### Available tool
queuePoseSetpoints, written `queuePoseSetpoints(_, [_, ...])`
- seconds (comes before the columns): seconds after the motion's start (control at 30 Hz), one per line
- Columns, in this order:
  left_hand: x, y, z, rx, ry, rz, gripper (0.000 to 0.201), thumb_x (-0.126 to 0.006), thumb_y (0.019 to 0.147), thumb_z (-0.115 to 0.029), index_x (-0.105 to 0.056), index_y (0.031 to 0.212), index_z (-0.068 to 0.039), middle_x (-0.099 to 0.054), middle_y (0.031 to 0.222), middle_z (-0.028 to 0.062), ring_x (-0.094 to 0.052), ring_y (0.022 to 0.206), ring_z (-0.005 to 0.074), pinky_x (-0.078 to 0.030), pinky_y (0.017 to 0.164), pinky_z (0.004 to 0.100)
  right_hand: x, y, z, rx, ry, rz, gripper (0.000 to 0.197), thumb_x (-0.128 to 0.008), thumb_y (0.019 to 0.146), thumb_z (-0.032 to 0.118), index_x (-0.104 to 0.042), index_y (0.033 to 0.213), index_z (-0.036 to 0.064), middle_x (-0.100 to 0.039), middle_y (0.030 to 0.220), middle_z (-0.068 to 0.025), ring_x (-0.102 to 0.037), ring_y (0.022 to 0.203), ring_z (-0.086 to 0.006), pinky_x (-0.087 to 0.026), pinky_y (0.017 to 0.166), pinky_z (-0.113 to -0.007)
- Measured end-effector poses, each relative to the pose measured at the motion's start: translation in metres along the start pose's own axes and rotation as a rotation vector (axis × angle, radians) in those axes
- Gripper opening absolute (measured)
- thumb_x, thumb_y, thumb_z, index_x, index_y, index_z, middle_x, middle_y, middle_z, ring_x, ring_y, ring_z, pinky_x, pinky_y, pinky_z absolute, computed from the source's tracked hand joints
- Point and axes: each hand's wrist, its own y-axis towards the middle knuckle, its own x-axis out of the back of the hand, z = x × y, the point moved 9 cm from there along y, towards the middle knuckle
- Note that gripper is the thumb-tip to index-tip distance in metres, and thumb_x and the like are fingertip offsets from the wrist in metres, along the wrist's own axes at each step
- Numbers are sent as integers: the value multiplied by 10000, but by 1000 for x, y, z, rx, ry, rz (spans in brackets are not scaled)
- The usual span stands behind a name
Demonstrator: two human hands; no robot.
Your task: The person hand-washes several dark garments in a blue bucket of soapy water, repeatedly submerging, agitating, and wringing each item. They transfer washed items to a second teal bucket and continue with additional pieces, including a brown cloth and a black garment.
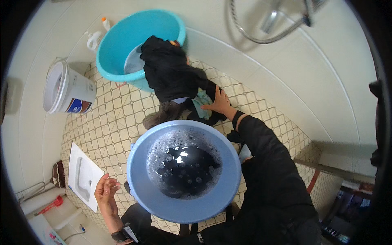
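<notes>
The right hand's grip (221,103) is spread against a crumpled pale-green cloth (199,105) — whether it pinches any, one cannot tell; the left hand's grip (107,195) hangs half-curled, empty.

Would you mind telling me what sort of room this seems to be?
Most likely a small bathroom: a white squat toilet is set in the tiled floor, and a metal shower hose hangs by the wall.
</notes>
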Motion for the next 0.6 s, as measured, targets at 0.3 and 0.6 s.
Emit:
queuePoseSetpoints(0.3, [-6, 2, 7, 65, 112, -22, 606, -727, 840, -352, -545, 1259, 46, -660, 988, 110, -644, 891, 221, -509, 789, 333, -64, 0, 56, 239, -210, 164, 1080, -846, 659, 380, -195, 1518, 318, -143, 1526, -298, -317, 1276, -559, -366, 964, -627])
queuePoseSetpoints(0.6, [-10, -4, 13, 138, 140, 46, 619, -740, 820, -368, -562, 1252, 38, -668, 1001, 129, -640, 895, 222, -494, 807, 339, -45, -30, 24, 286, -210, 284, 820, -789, 717, 390, -411, 1424, 218, -470, 1384, -232, -434, 1263, -461, -415, 957, -572])
